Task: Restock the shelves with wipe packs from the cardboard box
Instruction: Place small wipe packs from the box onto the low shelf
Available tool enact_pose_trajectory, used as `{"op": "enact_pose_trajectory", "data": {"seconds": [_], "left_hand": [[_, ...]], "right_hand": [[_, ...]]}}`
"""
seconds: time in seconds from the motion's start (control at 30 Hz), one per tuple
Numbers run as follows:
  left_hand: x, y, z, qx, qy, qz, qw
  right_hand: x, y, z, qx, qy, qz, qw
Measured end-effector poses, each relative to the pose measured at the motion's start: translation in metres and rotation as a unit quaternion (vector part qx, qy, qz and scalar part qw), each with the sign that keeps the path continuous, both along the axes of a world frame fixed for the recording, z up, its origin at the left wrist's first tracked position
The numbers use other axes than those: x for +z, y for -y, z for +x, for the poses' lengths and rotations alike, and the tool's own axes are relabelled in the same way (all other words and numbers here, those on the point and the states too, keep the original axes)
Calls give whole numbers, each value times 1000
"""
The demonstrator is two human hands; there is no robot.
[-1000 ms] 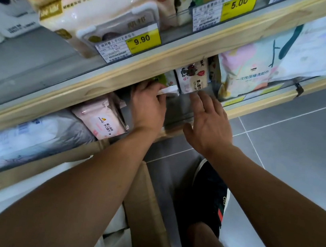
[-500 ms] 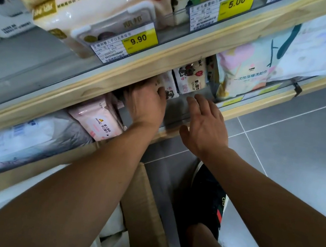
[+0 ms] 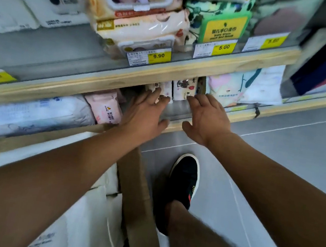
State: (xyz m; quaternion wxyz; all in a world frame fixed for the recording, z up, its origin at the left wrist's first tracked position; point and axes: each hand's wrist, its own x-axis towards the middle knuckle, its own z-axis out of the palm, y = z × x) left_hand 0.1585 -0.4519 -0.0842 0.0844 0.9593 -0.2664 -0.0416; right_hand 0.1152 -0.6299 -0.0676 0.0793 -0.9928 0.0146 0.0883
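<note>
Two small white wipe packs with cartoon prints stand side by side at the back of the lower shelf (image 3: 245,115). My left hand (image 3: 145,113) reaches under the upper shelf board (image 3: 109,81), and its straight fingers touch the left pack (image 3: 165,90). My right hand (image 3: 208,119) is spread, with its fingertips against the right pack (image 3: 184,89). The cardboard box (image 3: 139,193) stands open on the floor under my arms, with large white packs (image 3: 82,216) inside it.
A pink pack (image 3: 105,108) and a big grey-white pack (image 3: 27,110) lie left of my hands on the lower shelf. Pastel bags (image 3: 246,89) stand to the right. Stacked wipe packs (image 3: 139,15) and yellow price tags (image 3: 159,55) fill the upper shelf. My black shoe (image 3: 184,178) is beside the box.
My left hand has set the small pack upright next to the other one and flattened its fingers. My right hand has moved forward onto the right pack. The view has tilted upward.
</note>
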Motion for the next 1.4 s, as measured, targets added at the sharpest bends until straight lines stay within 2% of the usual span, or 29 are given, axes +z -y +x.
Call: {"op": "enact_pose_trajectory", "data": {"seconds": [0.27,0.57,1.03,1.27,1.4], "left_hand": [[85,-62,-61,-19,29,-57,998],[145,-188,-133,1,78,-67,995],[137,-415,-203,152,57,-63,985],[104,-471,-195,187,27,-62,980],[79,-483,-172,181,-42,-53,981]], "right_hand": [[119,-48,-45,56,38,-58,996],[166,-165,-101,128,45,-74,988],[141,-370,-108,299,-4,-67,952],[100,-424,-91,313,-54,-37,948],[75,-435,-77,316,-67,-94,942]]}}
